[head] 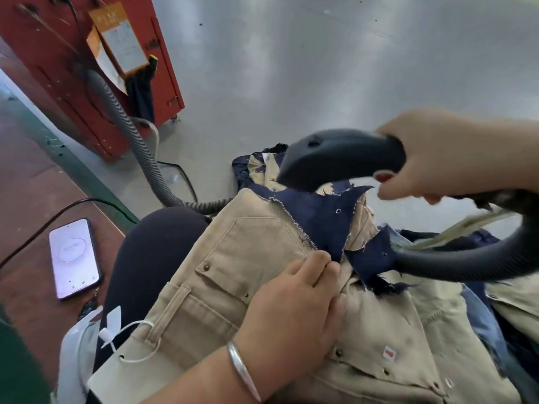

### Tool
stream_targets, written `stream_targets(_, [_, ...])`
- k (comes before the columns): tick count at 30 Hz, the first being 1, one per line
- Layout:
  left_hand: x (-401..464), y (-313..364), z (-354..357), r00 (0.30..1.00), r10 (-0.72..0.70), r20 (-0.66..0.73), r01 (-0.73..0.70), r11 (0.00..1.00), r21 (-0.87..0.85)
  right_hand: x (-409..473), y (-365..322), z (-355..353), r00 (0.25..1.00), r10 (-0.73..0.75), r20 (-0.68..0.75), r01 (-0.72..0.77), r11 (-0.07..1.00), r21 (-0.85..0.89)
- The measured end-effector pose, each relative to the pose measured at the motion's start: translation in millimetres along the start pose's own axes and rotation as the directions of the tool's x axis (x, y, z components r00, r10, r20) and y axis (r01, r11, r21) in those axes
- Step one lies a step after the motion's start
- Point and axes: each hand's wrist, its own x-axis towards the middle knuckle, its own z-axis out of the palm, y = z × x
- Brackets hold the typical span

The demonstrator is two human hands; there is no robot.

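Vacuuming loose threads off trousers [233, 258] that lie across the lap. The right hand [455, 158] wraps its fingers round the nozzle [335, 158] handle, and the nozzle mouth hovers just above the frayed navy lining [320, 220]. The left hand [294, 301] rests on the beige cloth, thumb and forefinger pinching the seam edge beside the lining. Probably best to pull that pinch taut so the cloth isn't sucked in, sweep the nozzle low along the frayed edges, and mind the hose [466, 260] looping over the pile at right. A phone [74, 258] lies on the table, well apart.
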Motion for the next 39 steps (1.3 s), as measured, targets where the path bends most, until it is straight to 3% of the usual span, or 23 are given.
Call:
stream_targets(7, [-4, 3, 2, 0.999, 0.028, -0.040, -0.026, 0.999, 0.045, -17, 0, 27, 0.992, -0.004, 0.126, 0.039, 0.960, -0.277])
stream_targets(16, [-2, 4, 1, 1.000, 0.000, -0.004, 0.000, 1.000, 0.011, 56, -38, 41, 0.993, -0.044, 0.114, 0.056, 0.993, -0.104])
stream_targets(21, [-13, 7, 3, 1.000, -0.014, -0.022, 0.013, 0.999, -0.031, 88, -46, 25, 1.000, -0.009, 0.010, 0.009, 1.000, 0.028])
stream_targets(25, [-17, 9, 2, 0.999, -0.042, -0.030, 0.041, 0.999, -0.020, 64, -21, -5, 0.998, -0.005, -0.059, 0.012, 0.993, 0.120])
stream_targets(29, [-9, 15, 0, 0.998, -0.058, -0.020, 0.059, 0.997, 0.046, 7, 6, -14, 0.999, -0.034, -0.041, 0.036, 0.997, 0.065])
stream_targets(32, [-3, 22, 3, 0.995, -0.096, -0.011, 0.096, 0.982, 0.164, -28, 24, -4, 0.999, 0.041, -0.003, -0.041, 0.998, 0.048])
stream_targets(36, [-3, 23, 8, 0.995, -0.052, -0.089, 0.070, 0.974, 0.214, -40, 41, 16, 0.995, 0.082, 0.050, -0.080, 0.996, -0.051])
stream_targets(39, [-4, 20, 13, 0.992, -0.022, -0.124, 0.050, 0.971, 0.232, -32, 42, 34, 0.987, 0.083, 0.137, -0.081, 0.997, -0.018])
